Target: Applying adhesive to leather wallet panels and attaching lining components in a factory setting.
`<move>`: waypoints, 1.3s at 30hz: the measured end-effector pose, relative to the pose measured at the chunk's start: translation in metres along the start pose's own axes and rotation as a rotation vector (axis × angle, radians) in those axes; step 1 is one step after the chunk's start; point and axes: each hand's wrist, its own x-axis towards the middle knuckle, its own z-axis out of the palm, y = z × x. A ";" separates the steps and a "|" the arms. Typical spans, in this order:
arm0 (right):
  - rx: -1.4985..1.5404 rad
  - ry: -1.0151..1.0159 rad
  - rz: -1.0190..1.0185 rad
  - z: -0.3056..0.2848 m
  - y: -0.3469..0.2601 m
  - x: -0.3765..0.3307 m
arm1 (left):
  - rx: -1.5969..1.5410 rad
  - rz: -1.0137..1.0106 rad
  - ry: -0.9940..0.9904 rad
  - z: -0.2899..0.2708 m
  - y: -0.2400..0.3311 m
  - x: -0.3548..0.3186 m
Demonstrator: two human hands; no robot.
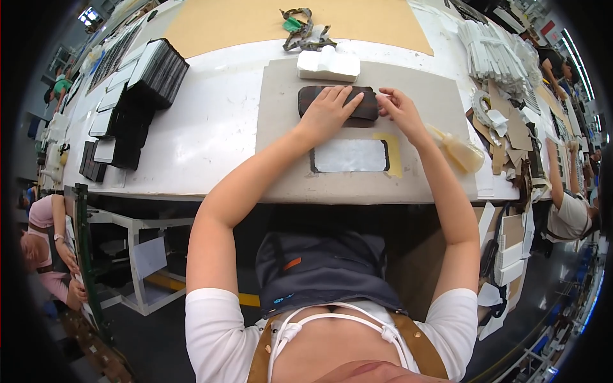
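Observation:
A dark brown, wallet-shaped piece [308, 101] with rounded corners lies on a grey board [281, 147]. My left hand [329, 115] rests on top of it, fingers stretched out flat and pointing away from me. At the piece's right end is my right hand [401, 113], its fingers bent with the tips drawn together by the edge. Whatever those fingertips may pinch is too small to make out. Just beyond the piece sits a white block [329, 66] with a raised middle. Nearer to me lies a pale rectangular plate [351, 156] with dark edges, beside yellow tape [394, 167].
Stacks of black-edged panels [148, 80] stand on the left of the white table [214, 115]. A yellowish plastic bottle [464, 155] lies by my right forearm. Cardboard scraps [514, 134] and white strips [491, 54] heap up at the right. A patterned strap [305, 32] lies at the back.

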 end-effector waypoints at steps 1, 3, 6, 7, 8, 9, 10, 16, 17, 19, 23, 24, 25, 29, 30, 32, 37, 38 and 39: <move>-0.033 0.022 -0.023 0.003 -0.002 0.000 | 0.000 -0.003 -0.004 -0.001 0.000 -0.001; -0.100 0.033 -0.087 0.003 0.013 0.004 | -0.069 -0.020 -0.036 0.001 0.000 0.002; -0.157 0.063 -0.148 0.007 0.019 0.011 | -0.066 -0.029 -0.039 0.004 -0.005 0.006; -0.148 0.089 -0.144 0.009 0.018 0.013 | -0.067 -0.029 -0.039 0.004 -0.008 0.008; -0.148 0.087 -0.146 0.011 0.016 0.015 | -0.067 -0.026 -0.037 0.004 -0.013 0.009; -0.163 0.095 -0.132 0.013 0.014 0.016 | -0.068 -0.023 -0.034 0.004 -0.015 0.009; -0.177 0.103 -0.118 0.014 0.012 0.017 | -0.065 -0.026 -0.032 0.004 -0.015 0.008; -0.122 0.094 -0.090 0.011 0.015 0.016 | -0.046 -0.033 -0.075 0.003 -0.012 0.006; -0.122 0.095 -0.093 0.010 0.016 0.017 | -0.119 -0.055 -0.088 0.000 -0.013 0.006; -0.154 0.094 -0.100 0.008 0.019 0.018 | -0.190 -0.076 -0.102 -0.007 -0.014 0.003; -0.238 0.172 -0.100 0.006 0.014 0.010 | -0.073 -0.283 -0.067 -0.023 -0.029 -0.017; -0.326 0.206 -0.164 0.006 0.012 0.006 | -0.050 -0.334 -0.070 -0.027 -0.034 -0.024; -0.414 0.239 -0.226 0.006 0.011 0.001 | -0.067 -0.334 -0.046 -0.029 -0.036 -0.032; -0.552 0.280 -0.387 0.000 0.006 -0.020 | -0.105 -0.372 -0.004 -0.033 -0.038 -0.058; -0.548 0.276 -0.386 -0.004 0.008 -0.025 | -0.149 -0.389 0.042 -0.034 -0.035 -0.060; -0.546 0.270 -0.386 -0.011 0.008 -0.039 | -0.194 -0.407 0.090 -0.041 -0.030 -0.064; -0.835 0.452 -0.477 -0.035 0.007 -0.098 | -0.403 -0.388 0.026 -0.069 -0.006 -0.082; -0.818 0.503 -0.444 -0.050 0.013 -0.109 | -0.404 -0.389 0.031 -0.071 0.006 -0.087; -0.798 0.553 -0.410 -0.064 0.022 -0.118 | -0.472 -0.349 -0.026 -0.069 0.020 -0.093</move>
